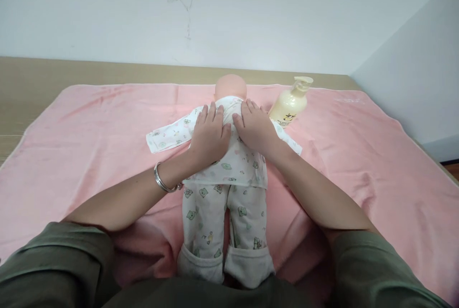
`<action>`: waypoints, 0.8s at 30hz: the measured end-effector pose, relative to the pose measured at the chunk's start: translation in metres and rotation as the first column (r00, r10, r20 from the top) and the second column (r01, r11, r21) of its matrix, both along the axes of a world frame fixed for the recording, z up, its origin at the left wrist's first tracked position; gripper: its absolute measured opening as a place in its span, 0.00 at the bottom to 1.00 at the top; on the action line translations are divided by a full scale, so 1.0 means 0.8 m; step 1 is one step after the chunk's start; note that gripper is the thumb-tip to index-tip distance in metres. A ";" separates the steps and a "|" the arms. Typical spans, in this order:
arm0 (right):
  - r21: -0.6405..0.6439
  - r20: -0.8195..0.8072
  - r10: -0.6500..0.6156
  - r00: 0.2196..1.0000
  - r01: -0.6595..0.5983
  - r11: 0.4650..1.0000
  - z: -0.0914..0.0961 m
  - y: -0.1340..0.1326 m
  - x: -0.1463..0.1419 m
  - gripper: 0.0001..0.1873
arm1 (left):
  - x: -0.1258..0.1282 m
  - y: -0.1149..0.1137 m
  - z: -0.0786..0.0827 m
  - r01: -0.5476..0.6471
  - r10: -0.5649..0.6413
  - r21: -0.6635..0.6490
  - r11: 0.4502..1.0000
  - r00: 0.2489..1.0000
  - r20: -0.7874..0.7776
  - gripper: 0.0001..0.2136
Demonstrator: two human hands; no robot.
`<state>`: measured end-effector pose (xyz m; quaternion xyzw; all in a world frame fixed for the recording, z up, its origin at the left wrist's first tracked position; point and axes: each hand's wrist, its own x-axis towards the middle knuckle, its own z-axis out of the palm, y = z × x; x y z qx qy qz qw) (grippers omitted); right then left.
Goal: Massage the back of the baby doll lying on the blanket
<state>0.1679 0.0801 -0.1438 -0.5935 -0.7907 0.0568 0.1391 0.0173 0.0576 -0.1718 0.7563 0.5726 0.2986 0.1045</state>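
A baby doll (231,86) lies on the pink blanket, its bald head at the far end and its legs toward me. It wears a white printed top (236,167) and matching trousers (206,214) with turned-up cuffs. My left hand (211,133), with a silver bangle on the wrist, rests flat on the left of the doll's upper body, fingers stretched out. On the other side my right hand (256,128) lies flat in the same way, thumb toward the middle. Both palms press on the cloth and grip nothing. The doll's face is not visible.
A cream pump bottle (289,104) stands just beyond my right hand, beside the doll's sleeve. The pink blanket (107,136) covers most of the wooden surface (28,83), with folds near my body. A white wall (251,16) rises behind, and another wall closes the right side.
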 end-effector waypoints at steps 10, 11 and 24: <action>0.067 -0.056 0.169 0.984 -0.166 0.984 -0.002 -0.036 -0.019 0.31 | -0.016 0.041 0.012 -0.028 0.029 -0.030 0.999 0.998 0.053 0.20; 0.049 -0.081 0.132 0.988 -0.129 0.991 -0.002 -0.024 -0.015 0.31 | -0.013 0.031 0.010 -0.018 0.018 0.007 1.000 0.999 0.039 0.21; 0.229 0.114 0.054 0.992 -0.079 0.970 -0.002 -0.058 -0.023 0.30 | -0.015 0.043 0.018 0.037 -0.034 -0.025 0.999 0.995 0.090 0.20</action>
